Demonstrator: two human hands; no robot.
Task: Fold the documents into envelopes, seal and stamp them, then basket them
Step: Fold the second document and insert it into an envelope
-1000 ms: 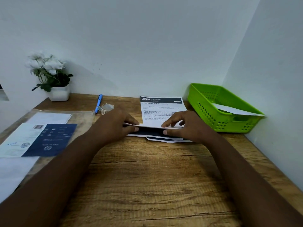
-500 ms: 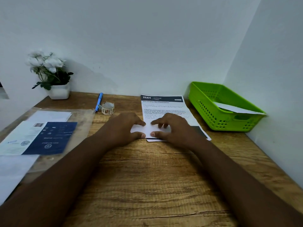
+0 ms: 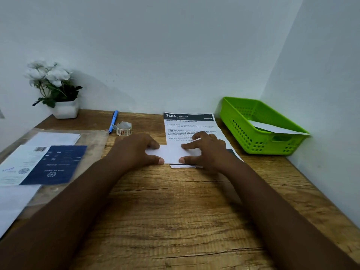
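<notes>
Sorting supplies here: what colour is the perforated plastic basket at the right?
Bright green plastic basket, clearest in the head view.

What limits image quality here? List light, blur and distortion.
Head view: soft dim light, with a faint shadow behind the flower pot; wide-angle bending of the wall corner and green basket; small print on the document is unreadable; the left hand and right hand look slightly soft.

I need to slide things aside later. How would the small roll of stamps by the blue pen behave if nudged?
The roll of stamps looks light, a thin paper coil, so it should slide easily on the wooden desk. It stands on its flat end, so rolling seems unlikely unless tipped. Its loose tail might unwind or snag.
</notes>
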